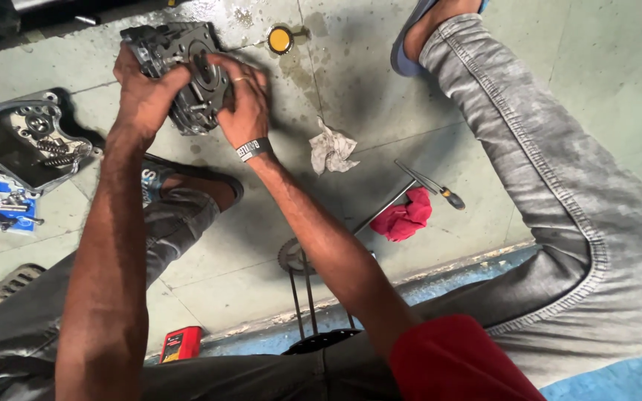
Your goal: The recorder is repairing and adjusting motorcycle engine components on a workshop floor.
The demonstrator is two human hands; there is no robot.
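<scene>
On the floor: dark greasy engine block (180, 74); left hand (145, 93), right hand (243, 108) clasping it

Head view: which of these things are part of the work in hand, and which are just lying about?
In hand:
- dark metal engine part, held by left hand and right hand

Lying about:
- crumpled white rag
- red cloth
- screwdriver
- yellow cap
- red can
- metal cover with springs

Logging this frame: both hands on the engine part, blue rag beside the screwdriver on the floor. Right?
Not quite: the rag beside the screwdriver is red, not blue, as the head view shows. Both the left hand and right hand do grip the engine part.
</scene>
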